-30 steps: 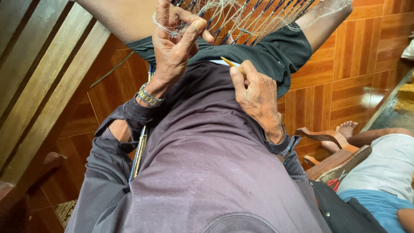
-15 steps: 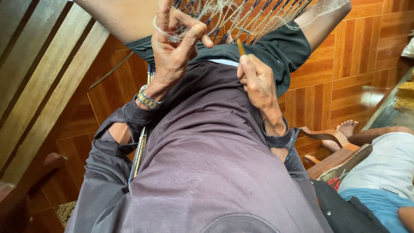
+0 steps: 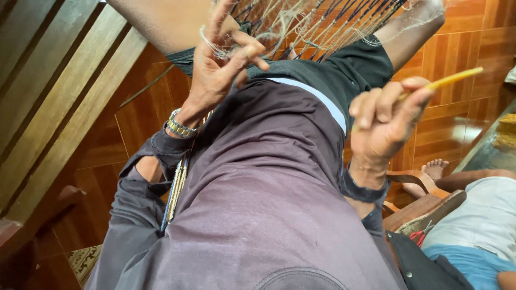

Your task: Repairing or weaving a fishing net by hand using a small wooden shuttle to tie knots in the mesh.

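Note:
A net of pale twine and dark cords (image 3: 317,24) hangs across the top of the view, over my lap. My left hand (image 3: 223,67) is raised into its edge, with loops of pale twine wound around the fingers. My right hand (image 3: 384,115) is off to the right, away from the net, pinching a thin yellow netting needle (image 3: 449,79) that points up and to the right. A metal watch (image 3: 180,128) sits on my left wrist. My purple shirt (image 3: 258,204) fills the lower middle of the view.
Wooden slats (image 3: 59,102) run diagonally on the left above a reddish tiled floor (image 3: 462,107). Another person in a white top and blue shorts (image 3: 478,225) sits at the lower right beside a wooden chair arm (image 3: 416,180), with a bare foot showing.
My right hand has pulled away from the net, moving right and outward with the yellow needle. My left hand has stayed up in the twine.

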